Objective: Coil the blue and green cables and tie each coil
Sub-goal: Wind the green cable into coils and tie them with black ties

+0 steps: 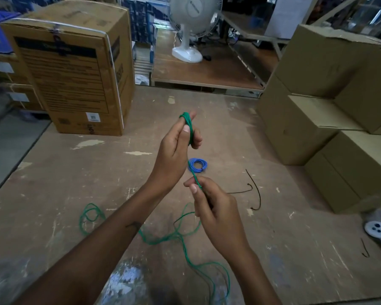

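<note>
Your left hand (176, 146) has its fingers curled tight around a small bundle of thin green cable (188, 126), and your right hand (213, 208) pinches the same strand lower down, pulled taut between the two. The rest of that cable trails in loose, tangled loops across the scuffed, paint-flecked wooden surface (75, 172). The blue cable (197, 165) already sits there as a neat round coil, with thin black ties (254, 190) just beside it.

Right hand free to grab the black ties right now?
Probably not yet. The right hand is pinching the green cable that feeds the coil on the left hand. The black ties lie unobstructed on the table nearby.
</note>
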### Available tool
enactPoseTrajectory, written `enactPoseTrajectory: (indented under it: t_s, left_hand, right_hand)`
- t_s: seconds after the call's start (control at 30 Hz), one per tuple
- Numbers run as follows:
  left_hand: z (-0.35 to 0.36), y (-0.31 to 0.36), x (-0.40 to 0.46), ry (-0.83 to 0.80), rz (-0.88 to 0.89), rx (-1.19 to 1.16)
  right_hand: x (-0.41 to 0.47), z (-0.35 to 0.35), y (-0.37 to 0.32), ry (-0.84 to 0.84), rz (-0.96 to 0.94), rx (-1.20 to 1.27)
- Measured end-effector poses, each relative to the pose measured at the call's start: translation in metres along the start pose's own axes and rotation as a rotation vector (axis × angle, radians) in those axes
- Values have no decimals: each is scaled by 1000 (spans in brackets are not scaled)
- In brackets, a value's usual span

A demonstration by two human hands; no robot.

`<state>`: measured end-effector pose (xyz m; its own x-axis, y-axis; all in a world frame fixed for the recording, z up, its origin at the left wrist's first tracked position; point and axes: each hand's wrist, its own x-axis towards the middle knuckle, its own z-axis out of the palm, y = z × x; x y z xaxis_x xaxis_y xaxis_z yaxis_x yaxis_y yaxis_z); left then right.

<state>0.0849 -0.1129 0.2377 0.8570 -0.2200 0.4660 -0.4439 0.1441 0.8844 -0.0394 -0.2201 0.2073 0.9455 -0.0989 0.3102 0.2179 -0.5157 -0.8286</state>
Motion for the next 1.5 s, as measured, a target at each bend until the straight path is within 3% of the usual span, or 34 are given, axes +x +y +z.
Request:
enactPoseTrajectory:
  t_s: [0.17,0.27,0.37,0.5,0.63,0.77,0.9,1.03,1.13,1.3,1.43,1.5]
  left_hand:
    - [-8,-24,5,-133,152,503]
    - [-9,-26,0,-227,179,545]
    - [-9,-23,-8,-213,69,404]
    - [-5,-3,-25,-244,-87,124]
    - [-2,18,-32,-223,-115,-38]
    - [-3,30,-31,-316,-143,-320]
    - [-4,40,-25,-285,-201,-575]
    - [1,36,-17,-214,-163,-579]
    - [7,24,-10,-109,-134,-501]
    - [16,-1,-2,35,-55,-64]
    - [11,-19,2,53,24,241]
    - [5,-28,4,-17,72,447]
  right_hand:
    - [5,-35,-24,93,-30,54]
    - [23,-54,-28,187,-84,-111]
    - [49,-71,-31,318,-155,-218]
    - [89,-81,-21,356,-168,-125]
    - [115,-68,9,239,-136,131]
    - [105,-39,33,80,-110,258]
    - [62,-11,47,48,-60,150]
    - [30,-1,48,44,-86,63]
    - [14,0,36,0,-144,-39]
    - [6,-18,10,-6,-87,-137]
    - [2,-39,-18,-37,-29,-51]
    - [3,-49,-30,-92,-41,-53]
